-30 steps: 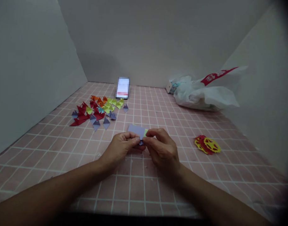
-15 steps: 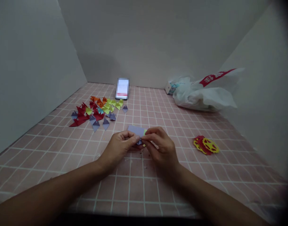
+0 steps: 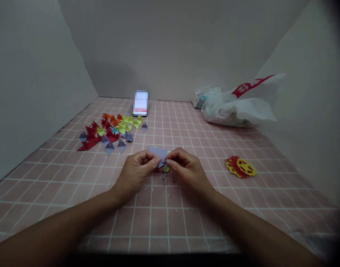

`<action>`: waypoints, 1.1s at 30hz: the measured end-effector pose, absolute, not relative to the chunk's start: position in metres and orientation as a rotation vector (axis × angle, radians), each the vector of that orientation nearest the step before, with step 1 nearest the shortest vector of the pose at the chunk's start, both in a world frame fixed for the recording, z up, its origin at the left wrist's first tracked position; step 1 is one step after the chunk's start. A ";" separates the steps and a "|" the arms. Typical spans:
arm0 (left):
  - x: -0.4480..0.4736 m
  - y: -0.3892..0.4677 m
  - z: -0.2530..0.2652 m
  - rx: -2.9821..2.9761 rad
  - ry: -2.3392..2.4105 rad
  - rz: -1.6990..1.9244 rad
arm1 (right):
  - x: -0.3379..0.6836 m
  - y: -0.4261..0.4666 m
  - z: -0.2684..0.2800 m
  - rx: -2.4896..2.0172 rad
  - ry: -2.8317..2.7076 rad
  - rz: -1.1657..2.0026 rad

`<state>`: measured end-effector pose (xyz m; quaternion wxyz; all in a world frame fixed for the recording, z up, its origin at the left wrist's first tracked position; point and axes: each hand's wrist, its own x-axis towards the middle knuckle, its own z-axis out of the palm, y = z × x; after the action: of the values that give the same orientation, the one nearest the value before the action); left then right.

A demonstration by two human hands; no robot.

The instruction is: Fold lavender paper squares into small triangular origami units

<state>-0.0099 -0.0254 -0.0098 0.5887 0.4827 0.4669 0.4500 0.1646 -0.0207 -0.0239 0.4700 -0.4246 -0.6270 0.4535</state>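
In the middle of the view I hold a small piece of lavender paper [image 3: 158, 151], partly folded, with yellow-green showing at its right and lower edges. My left hand [image 3: 137, 169] is closed on its left side, thumb on top. My right hand [image 3: 188, 167] pinches its right edge between thumb and fingertips. The fingers hide part of the folds. Beyond my left hand lies a group of folded paper birds: red ones [image 3: 94, 138], orange ones [image 3: 114, 119], yellow-green ones [image 3: 124, 127] and lavender ones [image 3: 109, 148].
A phone [image 3: 141, 103] with a lit, blurred screen leans near the back wall. At the back right sits a white plastic bag [image 3: 236, 109] beside a small box [image 3: 196, 100]. Red and yellow cut-outs [image 3: 241, 167] lie to the right on the checked tablecloth [image 3: 158, 222]. Walls stand around three sides.
My right thumb and fingers have shifted on the paper's right edge and now pinch it closer to my left thumb. The whole view has moved slightly.
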 end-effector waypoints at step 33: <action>-0.010 -0.025 -0.006 1.254 1.152 1.036 | 0.163 -0.017 -0.033 -1.004 -1.271 1.512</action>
<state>-0.0100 -0.0251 -0.0061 0.5433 0.5281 0.4853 0.4364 0.1634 -0.0169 -0.0330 0.4465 -0.4055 -0.5132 0.6107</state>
